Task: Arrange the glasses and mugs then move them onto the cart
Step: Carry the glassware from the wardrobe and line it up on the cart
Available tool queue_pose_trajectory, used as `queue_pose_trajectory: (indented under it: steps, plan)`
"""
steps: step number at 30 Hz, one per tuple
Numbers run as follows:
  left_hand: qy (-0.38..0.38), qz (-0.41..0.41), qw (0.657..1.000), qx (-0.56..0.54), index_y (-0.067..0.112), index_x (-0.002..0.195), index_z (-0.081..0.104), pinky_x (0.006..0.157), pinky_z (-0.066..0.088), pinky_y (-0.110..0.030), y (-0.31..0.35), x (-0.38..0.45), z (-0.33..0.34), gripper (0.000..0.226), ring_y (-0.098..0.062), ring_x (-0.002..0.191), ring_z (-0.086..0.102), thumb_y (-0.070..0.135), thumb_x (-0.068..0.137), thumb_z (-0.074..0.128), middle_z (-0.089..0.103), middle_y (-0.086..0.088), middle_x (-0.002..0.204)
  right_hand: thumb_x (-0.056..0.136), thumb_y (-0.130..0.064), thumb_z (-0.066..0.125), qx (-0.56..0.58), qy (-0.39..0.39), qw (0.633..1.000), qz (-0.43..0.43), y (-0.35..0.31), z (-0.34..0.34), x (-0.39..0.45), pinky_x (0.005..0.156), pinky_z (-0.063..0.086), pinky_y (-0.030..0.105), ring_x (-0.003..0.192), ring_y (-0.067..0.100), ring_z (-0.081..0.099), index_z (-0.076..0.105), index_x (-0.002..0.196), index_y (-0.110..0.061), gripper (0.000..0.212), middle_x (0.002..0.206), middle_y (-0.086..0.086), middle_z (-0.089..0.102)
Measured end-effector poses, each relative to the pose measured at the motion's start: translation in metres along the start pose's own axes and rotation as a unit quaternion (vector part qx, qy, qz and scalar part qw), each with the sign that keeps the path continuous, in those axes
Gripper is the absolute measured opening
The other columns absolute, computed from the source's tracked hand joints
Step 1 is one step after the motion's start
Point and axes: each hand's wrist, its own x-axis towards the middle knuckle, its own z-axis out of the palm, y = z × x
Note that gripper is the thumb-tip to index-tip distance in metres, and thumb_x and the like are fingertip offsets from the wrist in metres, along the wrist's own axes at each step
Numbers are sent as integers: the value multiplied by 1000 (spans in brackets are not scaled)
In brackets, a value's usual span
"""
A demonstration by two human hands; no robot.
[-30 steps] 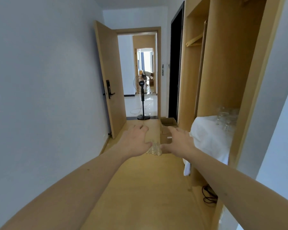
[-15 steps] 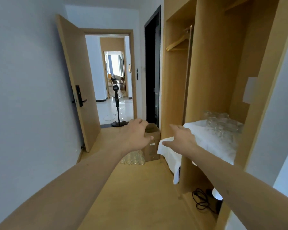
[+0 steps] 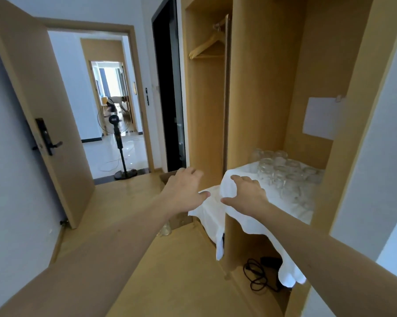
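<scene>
Partly hidden behind the left forearm, a few glasses on the floor (image 3: pixel 165 229) stand beside a cardboard box (image 3: pixel 179 219) whose contents cannot be seen. Clustered glasses (image 3: pixel 282 172) stand on a white cloth (image 3: pixel 250 221) over a wardrobe shelf. Left hand (image 3: pixel 184 191) and right hand (image 3: pixel 245 194) hover before it, each grip spread, holding nothing.

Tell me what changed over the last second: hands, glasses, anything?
The view swung right to face the closet shelf. Both hands, left and right, moved from the floor glasses by the cardboard box toward the white cloth; neither grips anything. The shelf glasses stayed put.
</scene>
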Motion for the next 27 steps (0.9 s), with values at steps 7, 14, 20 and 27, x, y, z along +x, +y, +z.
queue_pose_trajectory:
  steps: [7, 14, 20, 27]
  plan:
    - [-30, 28, 999, 26, 17, 148, 43, 108, 43, -48, -4, 122, 23, 68, -28, 136, 41, 53, 93, 61, 45, -5, 148, 83, -55, 69, 38, 23, 999, 31, 47, -1, 114, 101, 46, 44, 130, 30, 47, 45, 143, -24, 72, 143, 4, 52]
    - [-42, 47, 998, -9, 15, 147, 44, 111, 41, -43, 11, 210, 61, 65, -28, 136, 41, 52, 95, 60, 47, -8, 147, 81, -59, 68, 47, 12, 996, 70, 98, 8, 194, 105, 45, 46, 137, 30, 42, 42, 147, -25, 78, 146, 2, 51]
    - [-89, 82, 993, -7, 18, 149, 41, 111, 41, -41, 19, 260, 93, 64, -27, 138, 39, 49, 97, 59, 41, -5, 152, 82, -59, 67, 40, 0, 994, 106, 130, 24, 228, 105, 43, 45, 134, 29, 44, 36, 151, -27, 82, 150, 3, 47]
    - [-81, 162, 983, -31, 14, 142, 48, 103, 44, -40, 32, 331, 118, 59, -27, 131, 43, 49, 95, 61, 50, -4, 139, 80, -58, 70, 38, 14, 985, 170, 162, 27, 257, 103, 44, 43, 131, 29, 45, 42, 146, -28, 77, 145, 2, 50]
